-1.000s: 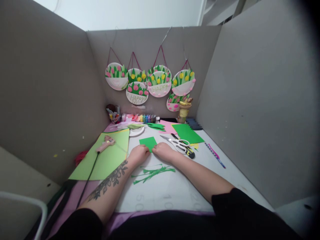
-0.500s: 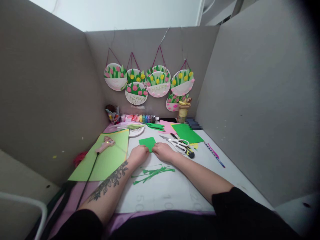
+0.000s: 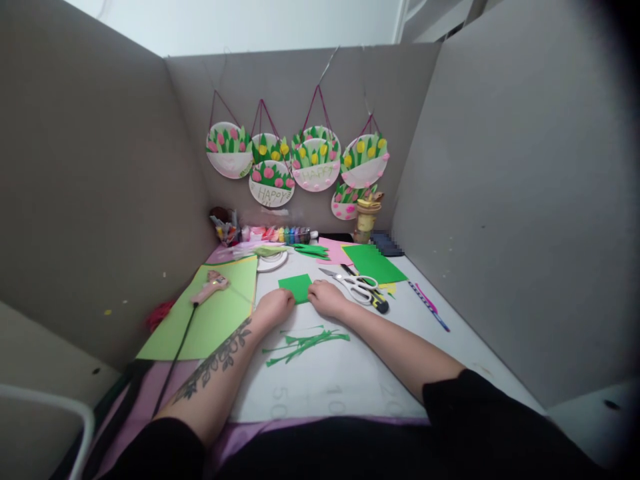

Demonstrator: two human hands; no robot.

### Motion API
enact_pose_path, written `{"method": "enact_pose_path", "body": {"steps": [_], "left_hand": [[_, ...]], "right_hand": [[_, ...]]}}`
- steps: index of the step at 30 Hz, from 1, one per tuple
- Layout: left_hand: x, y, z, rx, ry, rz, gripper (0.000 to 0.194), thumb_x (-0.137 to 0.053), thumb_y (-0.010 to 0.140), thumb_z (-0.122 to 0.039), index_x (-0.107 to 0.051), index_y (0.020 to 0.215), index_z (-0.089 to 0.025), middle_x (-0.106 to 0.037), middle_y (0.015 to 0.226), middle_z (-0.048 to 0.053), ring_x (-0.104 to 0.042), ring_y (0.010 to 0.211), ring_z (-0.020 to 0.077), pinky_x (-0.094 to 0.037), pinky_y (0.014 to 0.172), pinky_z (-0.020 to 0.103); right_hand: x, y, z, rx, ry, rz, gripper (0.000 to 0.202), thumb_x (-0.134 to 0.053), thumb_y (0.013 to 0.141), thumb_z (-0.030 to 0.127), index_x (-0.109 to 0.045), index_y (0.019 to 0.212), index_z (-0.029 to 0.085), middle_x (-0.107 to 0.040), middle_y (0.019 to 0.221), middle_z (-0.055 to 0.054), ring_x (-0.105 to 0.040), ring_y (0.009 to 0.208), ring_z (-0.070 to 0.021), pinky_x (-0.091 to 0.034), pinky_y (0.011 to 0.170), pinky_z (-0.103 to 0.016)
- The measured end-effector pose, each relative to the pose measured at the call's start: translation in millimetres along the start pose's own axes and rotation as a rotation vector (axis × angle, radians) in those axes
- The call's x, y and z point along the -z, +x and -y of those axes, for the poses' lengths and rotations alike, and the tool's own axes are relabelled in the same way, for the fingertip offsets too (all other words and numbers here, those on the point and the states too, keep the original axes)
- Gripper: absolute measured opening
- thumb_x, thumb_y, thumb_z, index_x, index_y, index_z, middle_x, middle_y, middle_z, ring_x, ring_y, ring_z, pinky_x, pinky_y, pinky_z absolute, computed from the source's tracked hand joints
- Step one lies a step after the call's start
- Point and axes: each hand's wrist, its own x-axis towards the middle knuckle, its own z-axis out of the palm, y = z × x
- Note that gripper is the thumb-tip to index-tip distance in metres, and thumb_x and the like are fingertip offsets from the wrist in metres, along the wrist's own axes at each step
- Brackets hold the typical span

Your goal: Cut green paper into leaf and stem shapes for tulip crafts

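Paper square [image 3: 295, 285] under left hand [image 3: 277, 307] and right hand [image 3: 327, 299]

Green square lies on white mat [image 3: 350, 380], mid-table, far part uncovered. Left hand is at its near left corner, fingers curled; right hand is at its right edge, fingers curled too. Fingertips hidden, so can't tell if either pinches the paper or only presses it. Hands slightly apart, square showing between.

Green strips [image 3: 310, 345], thin, lie in a loose pile on the near side of the square. Right of it: scissors [image 3: 356, 287], white handles, lying over a cutter [image 3: 382, 305]. Beyond those, dark green sheet [image 3: 377, 263] next to pink sheet [image 3: 333, 251]. Pen [image 3: 435, 315] further right.

Left side: light green sheet [image 3: 220, 323] with pink glue gun [image 3: 211, 288] on top, black cord running toward the person. Back: green cutouts [image 3: 311, 251], row of paint tubes [image 3: 295, 235]. Decorated paper plates [image 3: 317, 177] with paper flowers hang on the grey partition [image 3: 190, 107].
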Motion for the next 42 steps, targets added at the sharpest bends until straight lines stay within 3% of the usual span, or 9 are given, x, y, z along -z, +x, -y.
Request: {"method": "enact_pose_path", "body": {"steps": [7, 17, 21, 25, 27, 32, 37, 42], "left_hand": [[2.4, 2, 6, 0.097, 0.043, 0.058, 0.033, -0.038, 0.087, -0.022, -0.070, 0.084, -0.015, -0.072, 0.092, 0.013, -0.065, 0.088, 0.0222, -0.047, 0.076, 0.029], [3.9, 5, 4, 0.227, 0.086, 0.172, 0.036, -0.038, 0.086, -0.025, -0.069, 0.098, -0.012, -0.070, 0.103, 0.019, -0.066, 0.097, 0.0266, -0.049, 0.078, 0.032], [5.7, 5, 2, 0.257, 0.081, 0.181, 0.036, -0.038, 0.085, -0.024, -0.068, 0.100, -0.011, -0.070, 0.102, 0.019, -0.066, 0.097, 0.0269, -0.049, 0.077, 0.031], [5.4, 4, 12, 0.261, 0.073, 0.164, 0.033, -0.044, 0.083, -0.029, -0.068, 0.100, -0.014, -0.070, 0.098, 0.016, -0.066, 0.092, 0.0275, -0.048, 0.072, 0.031], [2.4, 4, 22, 0.185, 0.032, 0.100, 0.030, -0.049, 0.081, -0.029, -0.067, 0.102, -0.018, -0.069, 0.096, 0.011, -0.064, 0.088, 0.0243, -0.047, 0.071, 0.029], [-7.7, 5, 35, -0.223, -0.042, 0.031, 0.034, -0.043, 0.088, -0.019, -0.070, 0.108, -0.028, -0.065, 0.095, 0.006, -0.060, 0.092, 0.0192, -0.042, 0.078, 0.026], [-6.1, 4, 28, -0.288, 0.011, 0.020, 0.035, -0.042, 0.093, -0.039, -0.073, 0.104, -0.027, -0.063, 0.085, 0.007, -0.058, 0.085, 0.0216, -0.039, 0.073, 0.028], [-3.2, 3, 27, -0.316, 0.055, 0.026, 0.035, -0.040, 0.094, -0.035, -0.073, 0.103, -0.029, -0.063, 0.088, 0.007, -0.058, 0.087, 0.0217, -0.037, 0.072, 0.028]], "right_hand": [[1, 5, -11, -0.072, -0.052, 0.054, 0.032, -0.040, 0.092, 0.026, -0.069, 0.096, 0.013, -0.067, 0.101, -0.013, -0.059, 0.096, -0.0223, -0.039, 0.083, -0.028], [1, 5, -10, -0.102, -0.088, 0.088, 0.035, -0.041, 0.093, 0.030, -0.068, 0.104, 0.011, -0.067, 0.108, -0.017, -0.059, 0.103, -0.0254, -0.039, 0.089, -0.031], [0, 5, -10, -0.112, -0.081, 0.083, 0.035, -0.041, 0.093, 0.032, -0.067, 0.103, 0.011, -0.066, 0.108, -0.017, -0.059, 0.103, -0.0257, -0.038, 0.089, -0.032], [0, 4, -11, -0.132, -0.059, 0.067, 0.033, -0.043, 0.092, 0.034, -0.065, 0.103, 0.012, -0.065, 0.110, -0.016, -0.058, 0.103, -0.0263, -0.038, 0.086, -0.032], [1, 3, -11, -0.158, -0.033, 0.056, 0.029, -0.046, 0.091, 0.034, -0.063, 0.103, 0.014, -0.065, 0.109, -0.015, -0.058, 0.102, -0.0258, -0.039, 0.083, -0.032], [2, 1, -15, -0.198, 0.062, 0.022, 0.021, -0.053, 0.088, 0.032, -0.059, 0.101, 0.017, -0.066, 0.101, -0.010, -0.059, 0.094, -0.0229, -0.038, 0.076, -0.030], [-1, 1, -18, -0.127, 0.157, -0.051, 0.017, -0.057, 0.085, 0.021, -0.062, 0.100, 0.017, -0.064, 0.098, -0.007, -0.056, 0.093, -0.0191, -0.038, 0.081, -0.028], [-4, -4, -10, 0.122, 0.171, -0.145, 0.026, -0.054, 0.086, 0.012, -0.071, 0.104, 0.021, -0.059, 0.114, -0.010, -0.050, 0.106, -0.0200, -0.037, 0.093, -0.033]]}}
